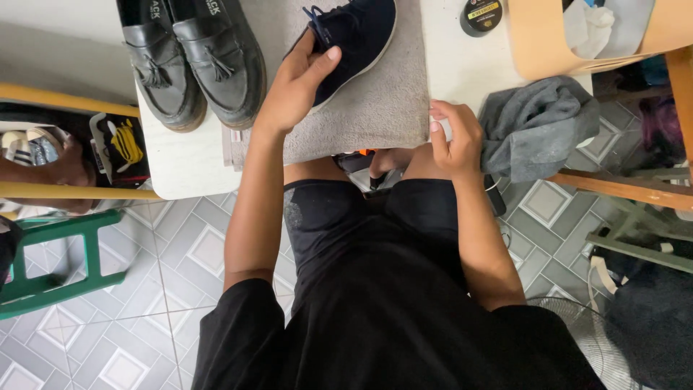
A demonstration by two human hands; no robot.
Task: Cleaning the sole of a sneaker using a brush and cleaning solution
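Left hand (294, 87) closed around navy shoe (354, 36), which rests on grey towel (382, 108) on bench (180, 162). Right hand (455, 137) curled, fingers pinching the towel's edge. Black loafers (191, 61) sit left.

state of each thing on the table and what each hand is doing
dark navy lace-up shoe: tilted, held on the towel
left hand: gripping the shoe
right hand: at the towel's corner
grey towel: spread flat
black tasselled loafers: paired, upright
round black tin: lid on
grey cloth: crumpled
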